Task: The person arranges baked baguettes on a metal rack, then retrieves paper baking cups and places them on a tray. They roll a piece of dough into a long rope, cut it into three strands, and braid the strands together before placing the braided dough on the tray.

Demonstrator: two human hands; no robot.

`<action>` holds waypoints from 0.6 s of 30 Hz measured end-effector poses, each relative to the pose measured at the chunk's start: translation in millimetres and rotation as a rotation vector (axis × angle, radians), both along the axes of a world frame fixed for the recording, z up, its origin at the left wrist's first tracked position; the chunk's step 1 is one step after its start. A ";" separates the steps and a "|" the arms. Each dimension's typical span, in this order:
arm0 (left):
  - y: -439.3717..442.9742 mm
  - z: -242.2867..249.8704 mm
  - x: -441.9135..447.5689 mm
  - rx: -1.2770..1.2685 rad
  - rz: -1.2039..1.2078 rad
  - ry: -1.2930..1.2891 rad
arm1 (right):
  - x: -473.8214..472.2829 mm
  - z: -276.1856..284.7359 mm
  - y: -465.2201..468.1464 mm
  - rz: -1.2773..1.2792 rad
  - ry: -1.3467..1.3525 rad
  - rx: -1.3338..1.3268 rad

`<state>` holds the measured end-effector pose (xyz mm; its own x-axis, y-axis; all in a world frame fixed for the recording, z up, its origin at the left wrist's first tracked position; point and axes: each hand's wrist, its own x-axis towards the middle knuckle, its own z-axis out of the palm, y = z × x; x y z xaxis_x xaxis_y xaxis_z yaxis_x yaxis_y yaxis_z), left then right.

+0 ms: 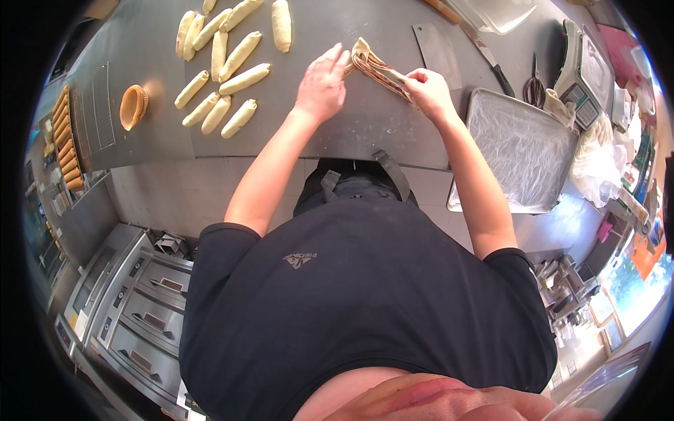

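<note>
A filled dough roll (383, 73), split lengthwise into strands with dark filling showing in the layers, lies on the metal worktable (363, 129). Its joined pale end points away from me. My right hand (429, 93) pinches the right strands between thumb and fingers. Over the left strands lies my left hand (322, 84), its fingers nearly straight and its thumb hidden; the strands run in under those fingers. Several uncut dough rolls (240, 56) are spread to the left. One separate dough roll (281, 26) sits farther back, beyond my left hand.
Right of my hands are a rectangular metal blade (438, 55), a long knife (503, 80), scissors (534, 93) and a digital scale (584, 100). A film-lined metal tray (521, 152) overhangs the table edge. Paper baking cups (134, 107) and a wire rack (98, 109) are leftmost.
</note>
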<state>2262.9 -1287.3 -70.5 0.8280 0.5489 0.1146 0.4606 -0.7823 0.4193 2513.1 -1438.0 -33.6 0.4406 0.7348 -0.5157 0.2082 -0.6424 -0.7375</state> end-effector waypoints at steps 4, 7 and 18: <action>-12.4 14.7 -43.3 -0.059 0.189 0.200 | -40.9 6.7 -3.8 -0.312 0.887 0.041; -12.7 3.8 -69.0 -0.080 0.219 0.280 | -100.4 8.3 10.3 -0.269 0.799 0.019; 31.5 24.6 -74.0 -1.135 0.546 0.018 | -83.6 1.5 14.8 0.482 -0.838 0.377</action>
